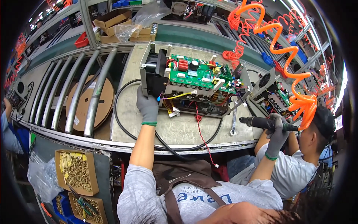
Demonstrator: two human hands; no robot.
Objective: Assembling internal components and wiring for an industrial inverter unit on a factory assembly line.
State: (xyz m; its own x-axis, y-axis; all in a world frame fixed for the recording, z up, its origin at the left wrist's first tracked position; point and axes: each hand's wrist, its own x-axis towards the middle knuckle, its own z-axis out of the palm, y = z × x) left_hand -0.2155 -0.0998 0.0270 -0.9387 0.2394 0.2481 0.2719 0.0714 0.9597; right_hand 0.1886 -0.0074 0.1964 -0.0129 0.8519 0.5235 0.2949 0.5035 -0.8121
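Nearest, at L.: cardbd. box (pixel 102 213) of brass-col. hardware w/ green-handled pliers (pixel 86 206) on top; just beyond, a 2nd cardbd. box (pixel 80 192) of brass-col. screws (pixel 79 175). R. hand (pixel 276 135) (grey glove, green cuff): fingers wrapped round a black power screwdriver (pixel 257 122), tip pointing L. & apart from the electronics chassis (pixel 179 89); an orange coiled hose (pixel 276 28) runs to the tool's rear end. L. hand (pixel 147 106) (matching glove): against the chassis's near L. corner; fingertips hidden, so can't tell if clamped or merely resting. Chassis sits mid-bench on the metal worktop (pixel 175 134), its green PCB (pixel 201 71) facing up. From its near side a red-and-dark twisted lead (pixel 201 136) hangs over the bench edge, ending in a white conn. (pixel 216 165). Black cable (pixel 116 100) loops round L. & near sides; combination wrench (pixel 234 119) lies at R. Farther L.: steel roller conveyor (pixel 100 93), w/ a cardbd. reel (pixel 107 98) beneath. Farther R.: co-worker (pixel 294 168) near a 2nd open chassis (pixel 276 100). Far side: green conveyor belt (pixel 186 39), red bin (pixel 81 41), cardbd. cartons (pixel 113 22).
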